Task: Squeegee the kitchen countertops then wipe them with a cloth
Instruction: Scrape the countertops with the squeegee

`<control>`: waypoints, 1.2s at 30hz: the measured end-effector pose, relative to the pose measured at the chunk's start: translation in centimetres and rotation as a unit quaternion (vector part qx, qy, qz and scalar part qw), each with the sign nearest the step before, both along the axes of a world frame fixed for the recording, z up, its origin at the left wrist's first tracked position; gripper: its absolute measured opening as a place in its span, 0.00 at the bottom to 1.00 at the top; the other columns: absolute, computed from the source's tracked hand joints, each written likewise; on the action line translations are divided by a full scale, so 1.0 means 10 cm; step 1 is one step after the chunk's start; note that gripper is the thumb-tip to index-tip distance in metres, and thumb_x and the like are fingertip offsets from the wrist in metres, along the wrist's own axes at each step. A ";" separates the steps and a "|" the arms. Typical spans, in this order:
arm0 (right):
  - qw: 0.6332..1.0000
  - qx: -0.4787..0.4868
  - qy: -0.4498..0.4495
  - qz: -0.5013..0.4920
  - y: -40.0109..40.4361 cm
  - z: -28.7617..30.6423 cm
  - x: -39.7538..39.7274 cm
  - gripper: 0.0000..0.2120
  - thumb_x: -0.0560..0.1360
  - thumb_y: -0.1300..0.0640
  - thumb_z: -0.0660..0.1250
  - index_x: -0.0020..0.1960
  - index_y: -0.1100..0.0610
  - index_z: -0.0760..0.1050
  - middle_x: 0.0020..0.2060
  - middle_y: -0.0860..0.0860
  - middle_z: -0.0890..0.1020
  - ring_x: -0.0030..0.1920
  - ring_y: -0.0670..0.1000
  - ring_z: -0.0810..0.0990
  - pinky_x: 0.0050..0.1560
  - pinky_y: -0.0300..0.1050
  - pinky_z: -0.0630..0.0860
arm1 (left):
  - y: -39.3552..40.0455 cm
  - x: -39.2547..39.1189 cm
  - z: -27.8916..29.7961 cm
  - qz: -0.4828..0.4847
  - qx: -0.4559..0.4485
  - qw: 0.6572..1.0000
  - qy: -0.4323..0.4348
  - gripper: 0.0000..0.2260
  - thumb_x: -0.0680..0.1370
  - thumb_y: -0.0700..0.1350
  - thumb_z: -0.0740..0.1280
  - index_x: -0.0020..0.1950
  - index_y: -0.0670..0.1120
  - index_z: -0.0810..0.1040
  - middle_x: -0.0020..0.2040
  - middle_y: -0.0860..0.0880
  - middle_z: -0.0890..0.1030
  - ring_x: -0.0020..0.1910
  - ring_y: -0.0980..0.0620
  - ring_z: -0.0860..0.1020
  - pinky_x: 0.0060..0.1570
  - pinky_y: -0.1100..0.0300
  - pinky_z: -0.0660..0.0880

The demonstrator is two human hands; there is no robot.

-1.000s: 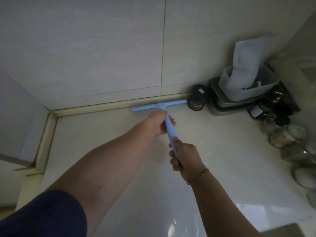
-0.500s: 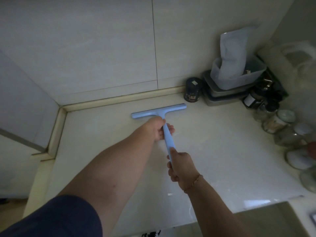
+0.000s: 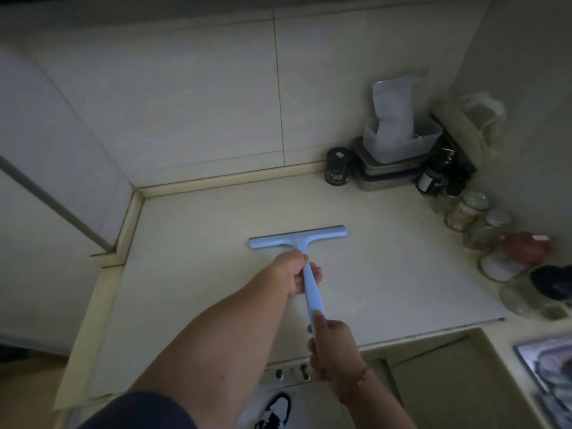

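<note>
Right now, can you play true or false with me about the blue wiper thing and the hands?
1. Both hands hold the blue squeegee. True: the left hand grips high on the handle, the right hand grips its end.
2. The blade touches the back wall. False: it lies mid-countertop, away from the wall.
3. Jars stand at the right of the counter. True.
4. A cloth lies beside the squeegee. False: no cloth shows there.

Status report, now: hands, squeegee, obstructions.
Left hand and right hand both grip squeegee handle. Blade flat on countertop, mid-surface. Jars crowd right side, outside blade's lane.
</note>
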State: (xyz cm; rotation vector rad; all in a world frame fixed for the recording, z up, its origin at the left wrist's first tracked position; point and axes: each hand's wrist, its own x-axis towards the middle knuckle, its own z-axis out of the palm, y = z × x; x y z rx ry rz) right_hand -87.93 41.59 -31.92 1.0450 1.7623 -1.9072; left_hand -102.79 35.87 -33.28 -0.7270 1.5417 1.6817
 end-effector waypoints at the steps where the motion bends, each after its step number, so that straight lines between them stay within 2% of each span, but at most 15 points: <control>1: 1.000 -0.001 0.000 -0.002 0.00 0.01 0.09 0.18 0.81 0.52 0.55 0.43 0.64 0.73 0.27 0.56 0.70 0.18 0.49 0.64 0.21 0.35 0.59 | -0.01 0.08 -0.01 0.001 0.000 1.000 -0.003 0.11 0.83 0.43 0.57 0.47 0.37 0.73 0.37 0.43 0.79 0.22 0.50 0.79 0.24 0.59 0.76; 5: 0.999 0.039 0.004 0.022 -0.01 -0.04 0.43 0.22 0.81 0.50 0.56 0.43 0.67 0.76 0.27 0.57 0.73 0.20 0.51 0.67 0.22 0.35 0.61 | -0.03 0.42 -0.04 -0.004 -0.002 1.000 -0.012 0.13 0.83 0.44 0.58 0.44 0.38 0.74 0.36 0.43 0.80 0.23 0.50 0.80 0.24 0.59 0.76; 8: 0.995 0.087 0.017 0.053 -0.02 -0.17 0.65 0.24 0.80 0.45 0.56 0.36 0.61 0.76 0.25 0.56 0.76 0.23 0.53 0.72 0.26 0.40 0.65 | -0.05 0.63 -0.03 -0.002 -0.003 1.000 -0.015 0.12 0.82 0.43 0.58 0.45 0.37 0.74 0.37 0.43 0.80 0.24 0.50 0.80 0.24 0.59 0.76; 11: 0.987 0.141 0.014 0.079 -0.05 -0.22 0.84 0.25 0.79 0.44 0.55 0.33 0.59 0.76 0.29 0.58 0.80 0.30 0.55 0.77 0.32 0.44 0.70 | -0.09 0.82 -0.01 -0.005 -0.003 1.000 -0.017 0.12 0.82 0.44 0.58 0.46 0.37 0.74 0.37 0.42 0.81 0.26 0.49 0.80 0.27 0.57 0.77; 15: 0.988 0.141 -0.004 0.068 -0.07 -0.21 1.09 0.25 0.78 0.43 0.58 0.39 0.63 0.79 0.39 0.65 0.82 0.36 0.57 0.79 0.38 0.46 0.73 | -0.10 1.06 0.01 -0.006 -0.002 1.000 -0.025 0.12 0.82 0.43 0.58 0.45 0.37 0.75 0.35 0.42 0.81 0.28 0.48 0.80 0.29 0.56 0.77; 19: 0.987 0.146 -0.016 0.060 -0.05 -0.20 1.23 0.24 0.77 0.44 0.60 0.40 0.63 0.81 0.36 0.62 0.83 0.36 0.58 0.82 0.38 0.47 0.76 | -0.09 1.23 0.02 -0.001 -0.004 1.000 -0.018 0.13 0.82 0.44 0.58 0.47 0.36 0.75 0.35 0.42 0.81 0.29 0.47 0.79 0.32 0.56 0.78; 22: 0.987 0.149 -0.009 0.057 -0.05 -0.19 1.25 0.24 0.77 0.44 0.60 0.38 0.63 0.80 0.37 0.63 0.83 0.34 0.57 0.81 0.39 0.50 0.77 | -0.09 1.26 0.06 -0.004 -0.010 1.000 -0.007 0.13 0.82 0.44 0.58 0.49 0.36 0.76 0.35 0.42 0.81 0.29 0.47 0.80 0.32 0.56 0.78; 25: 0.981 0.178 -0.010 0.070 -0.08 -0.19 1.33 0.22 0.78 0.44 0.58 0.42 0.60 0.81 0.41 0.62 0.83 0.40 0.57 0.82 0.43 0.46 0.78 | -0.14 1.33 0.08 -0.008 -0.007 1.000 -0.015 0.13 0.82 0.44 0.58 0.49 0.36 0.76 0.35 0.42 0.81 0.31 0.47 0.80 0.31 0.56 0.78; 29: 0.981 0.185 -0.019 0.062 -0.13 -0.20 1.46 0.24 0.78 0.42 0.59 0.42 0.62 0.81 0.39 0.62 0.84 0.41 0.58 0.83 0.42 0.47 0.78 | -0.16 1.47 0.06 -0.004 0.001 1.000 -0.020 0.14 0.82 0.44 0.59 0.46 0.36 0.76 0.35 0.42 0.82 0.31 0.47 0.80 0.31 0.56 0.77; 33: 0.978 0.186 -0.005 0.092 -0.10 -0.18 1.45 0.16 0.78 0.46 0.57 0.38 0.52 0.76 0.45 0.63 0.82 0.46 0.59 0.82 0.44 0.47 0.77 | -0.15 1.47 0.13 -0.009 0.000 1.000 -0.008 0.14 0.83 0.45 0.58 0.47 0.35 0.75 0.35 0.42 0.81 0.27 0.48 0.81 0.29 0.57 0.77; 36: 0.978 0.191 -0.013 0.085 -0.09 -0.12 1.48 0.22 0.78 0.41 0.58 0.43 0.57 0.81 0.43 0.60 0.84 0.45 0.56 0.83 0.45 0.45 0.78 | -0.16 1.52 0.13 -0.011 0.003 1.000 -0.013 0.14 0.83 0.45 0.58 0.47 0.36 0.75 0.32 0.43 0.82 0.31 0.47 0.81 0.31 0.55 0.77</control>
